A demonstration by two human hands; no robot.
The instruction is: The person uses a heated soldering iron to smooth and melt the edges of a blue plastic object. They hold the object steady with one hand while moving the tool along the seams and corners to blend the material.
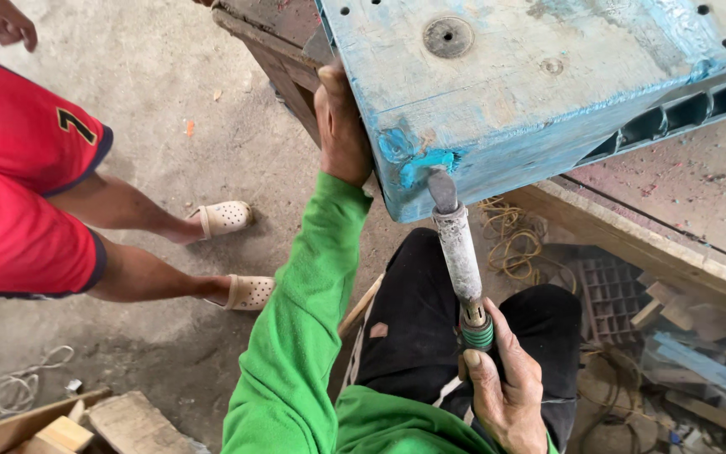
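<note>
Above the fingers of the right hand (506,391), shut tight on a grey iron tool (457,244), the tip touches a blue plastic crate (548,92). Left hand (342,126) fingers grip its corner. Beside them, a grey concrete floor (170,126), wood scraps (119,424), another person's sandals (224,219).

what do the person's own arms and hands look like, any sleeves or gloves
The left arm wears a bright green long sleeve, loose and creased, ending at the wrist. The left hand and right hand are both bare, without gloves, rings or a watch. The right forearm is out of frame.
</note>
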